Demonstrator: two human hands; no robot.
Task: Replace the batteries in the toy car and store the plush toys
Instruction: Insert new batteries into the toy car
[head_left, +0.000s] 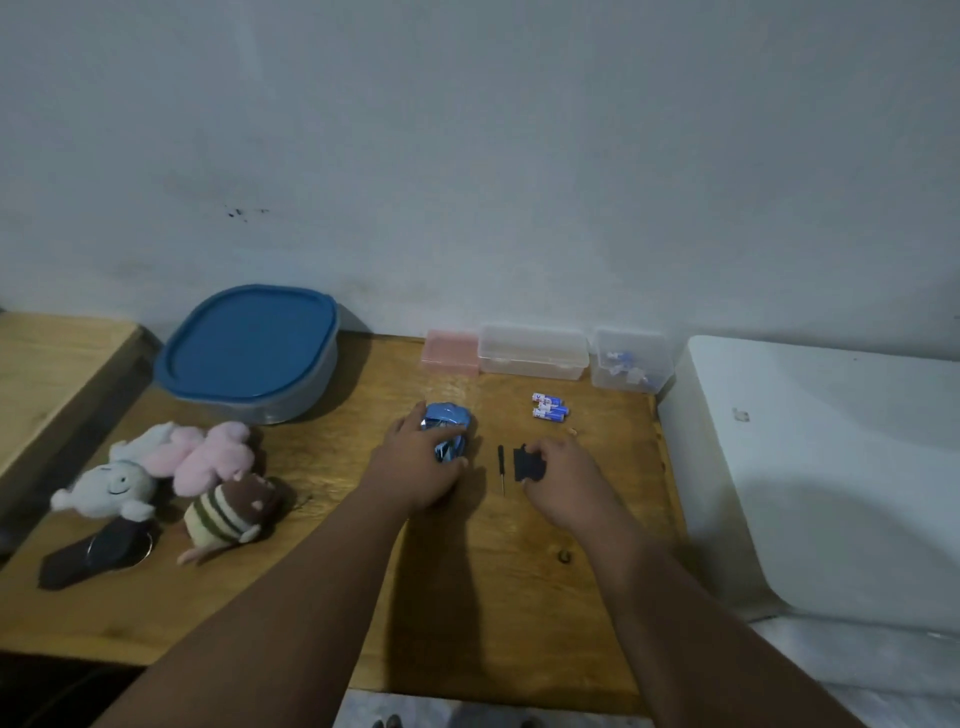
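Fingers (413, 422) of left hand (415, 467) curl round blue toy car (451, 422) on surface (467, 597). Fingers of right hand (566, 480) pinch black piece (529, 464), just right of car. Screwdriver (502, 465) lies between both hands. Batteries (549, 406) beyond right fingers. Plush toys (187, 467) well left of left fingers, lidded container (249, 348) behind them.

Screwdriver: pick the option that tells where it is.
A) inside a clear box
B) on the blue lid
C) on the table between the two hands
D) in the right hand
C: the screwdriver lies on the table between the left hand, which grips the toy car, and the right hand, which holds a black piece.
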